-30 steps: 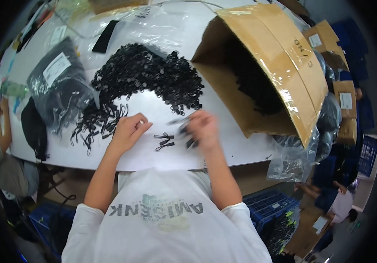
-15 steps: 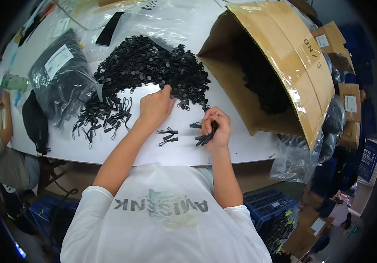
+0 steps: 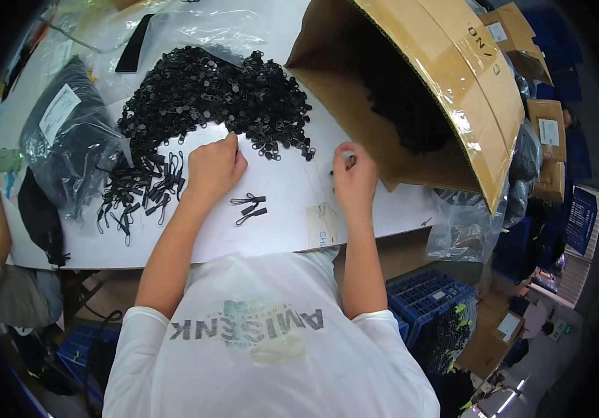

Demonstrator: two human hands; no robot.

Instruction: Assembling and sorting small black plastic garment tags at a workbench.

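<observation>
My left hand [image 3: 214, 168] is closed at the near edge of a big heap of small black looped clips [image 3: 219, 90]. Its fingertips meet by the heap, and whatever they may pinch is hidden. My right hand [image 3: 355, 182] is curled near the open carton, with black cord zipper pulls [image 3: 350, 161] in its fingers, mostly covered by the hand. Between my forearms, a few loose zipper pulls [image 3: 252, 211] with thin cord loops lie on the white table [image 3: 278, 191]. Left of my left hand is a looser pile of the same pulls [image 3: 142, 187].
On the right a large cardboard box [image 3: 446, 76] lies on its side, dark contents inside. A filled plastic bag [image 3: 69, 132] and a black pouch [image 3: 40, 216] lie at left. A dark flat slab [image 3: 134, 43] is at the back. Blue crates [image 3: 428, 299] stand below the table.
My right hand has moved right and away from me, toward the box, and the pulls in it are now more hidden. My left hand stays by the heap. The whole view has shifted slightly.
</observation>
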